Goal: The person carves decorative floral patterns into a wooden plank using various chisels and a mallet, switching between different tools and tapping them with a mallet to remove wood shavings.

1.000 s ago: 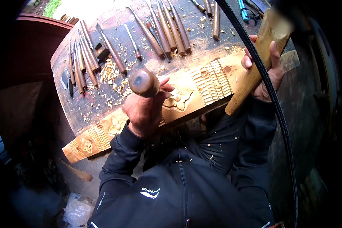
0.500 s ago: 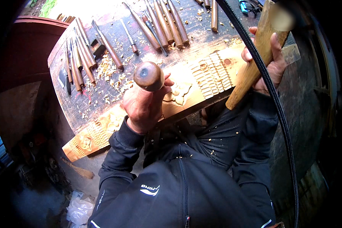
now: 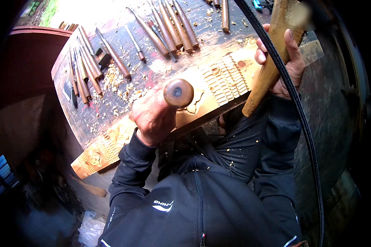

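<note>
My left hand (image 3: 152,117) is closed round a carving chisel, whose round dark wooden handle end (image 3: 178,93) points up toward me. The chisel's blade is hidden below the handle and hand. Under it lies a long pale carved board (image 3: 231,78), with rows of scale-like cuts and raised leafy shapes. Over at the right, my right hand (image 3: 290,68) grips a thick wooden mallet (image 3: 255,92), held slanting above the board's right end. A black braided cable crosses in front of this hand and the mallet.
Several wood-handled chisels (image 3: 181,29) lie across the far side of the worn table (image 3: 152,76), with a second bunch (image 3: 84,68) at its left. Wood shavings (image 3: 113,78) are scattered between them. A black cable (image 3: 303,119) hangs down the right. A plastic bag (image 3: 90,228) lies lower left.
The chisel's handle end has swung to the right and slightly down, and my left hand has turned with it. My right hand still holds the mallet, in nearly the same place.
</note>
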Tool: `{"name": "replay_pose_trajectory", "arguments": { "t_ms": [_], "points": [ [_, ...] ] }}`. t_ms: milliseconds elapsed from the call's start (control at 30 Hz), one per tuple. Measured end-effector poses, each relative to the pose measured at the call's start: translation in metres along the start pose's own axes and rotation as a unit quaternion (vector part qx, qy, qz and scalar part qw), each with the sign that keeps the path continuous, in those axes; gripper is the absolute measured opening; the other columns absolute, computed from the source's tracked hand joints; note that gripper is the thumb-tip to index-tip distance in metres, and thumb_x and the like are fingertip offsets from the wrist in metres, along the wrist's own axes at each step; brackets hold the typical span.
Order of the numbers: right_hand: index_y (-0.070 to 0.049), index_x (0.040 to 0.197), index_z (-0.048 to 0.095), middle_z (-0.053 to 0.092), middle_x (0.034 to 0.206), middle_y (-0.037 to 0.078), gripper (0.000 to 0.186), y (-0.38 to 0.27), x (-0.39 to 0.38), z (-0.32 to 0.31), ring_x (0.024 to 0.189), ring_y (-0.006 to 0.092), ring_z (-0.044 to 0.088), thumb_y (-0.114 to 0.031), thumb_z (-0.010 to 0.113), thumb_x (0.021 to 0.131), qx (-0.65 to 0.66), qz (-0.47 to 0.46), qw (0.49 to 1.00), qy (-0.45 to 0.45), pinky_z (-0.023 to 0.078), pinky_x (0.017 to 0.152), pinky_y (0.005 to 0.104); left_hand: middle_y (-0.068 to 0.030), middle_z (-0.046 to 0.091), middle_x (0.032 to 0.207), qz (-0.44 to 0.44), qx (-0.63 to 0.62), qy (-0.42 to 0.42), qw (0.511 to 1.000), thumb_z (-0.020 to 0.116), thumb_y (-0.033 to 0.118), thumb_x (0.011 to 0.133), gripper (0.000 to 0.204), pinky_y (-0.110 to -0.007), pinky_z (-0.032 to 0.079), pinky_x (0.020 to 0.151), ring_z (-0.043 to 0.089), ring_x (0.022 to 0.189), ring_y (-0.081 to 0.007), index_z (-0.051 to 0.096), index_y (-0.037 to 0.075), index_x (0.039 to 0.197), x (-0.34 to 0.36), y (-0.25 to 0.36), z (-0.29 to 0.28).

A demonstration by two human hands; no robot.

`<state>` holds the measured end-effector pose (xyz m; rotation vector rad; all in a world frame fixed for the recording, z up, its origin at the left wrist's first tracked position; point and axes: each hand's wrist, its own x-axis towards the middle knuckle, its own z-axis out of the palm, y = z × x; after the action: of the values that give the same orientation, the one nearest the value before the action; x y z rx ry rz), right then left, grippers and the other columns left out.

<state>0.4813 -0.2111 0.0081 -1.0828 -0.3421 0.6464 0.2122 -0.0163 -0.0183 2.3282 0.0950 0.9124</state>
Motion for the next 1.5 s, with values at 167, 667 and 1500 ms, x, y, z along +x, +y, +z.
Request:
{"name": "replay_pose_trajectory", "arguments": {
  "t_ms": [167,667,1500],
  "points": [
    [0.003,0.131,0.06,0.062,0.088,0.009,0.071,0.0,-0.003,0.008,0.075,0.0167,0.064,-0.057,0.076,0.098,0.001,0.013,1.0,-0.019,0.056,0.069,0.0279,-0.0168,0.079,0.089,0.025,0.008,-0.001,1.0,0.082,-0.004,0.094,0.014,-0.04,0.065,0.071,0.081,0.082,-0.0297,0.073,-0.001,0.104,0.002,0.001,-0.002],
    [0.0,0.129,0.067,0.075,0.114,0.019,0.043,-0.012,-0.041,0.013,0.102,0.0288,0.077,-0.022,0.083,0.095,-0.41,-0.274,0.86,-0.13,0.063,0.09,0.0434,-0.0148,0.079,0.09,0.05,-0.024,0.007,0.998,0.078,-0.004,0.096,0.004,-0.034,0.063,0.068,0.078,0.078,-0.025,0.074,-0.003,0.097,0.009,0.005,0.001],
    [-0.001,0.139,0.066,0.073,0.12,0.021,0.043,-0.059,-0.129,0.065,0.104,0.0332,0.075,-0.016,0.075,0.099,-0.605,-0.344,0.717,0.034,0.062,0.089,0.0416,-0.0162,0.078,0.098,0.154,-0.03,0.029,0.987,0.077,-0.006,0.087,0.027,-0.038,0.064,0.064,0.078,0.079,-0.0302,0.073,-0.006,0.113,0.007,0.008,0.003]
  ]
}}
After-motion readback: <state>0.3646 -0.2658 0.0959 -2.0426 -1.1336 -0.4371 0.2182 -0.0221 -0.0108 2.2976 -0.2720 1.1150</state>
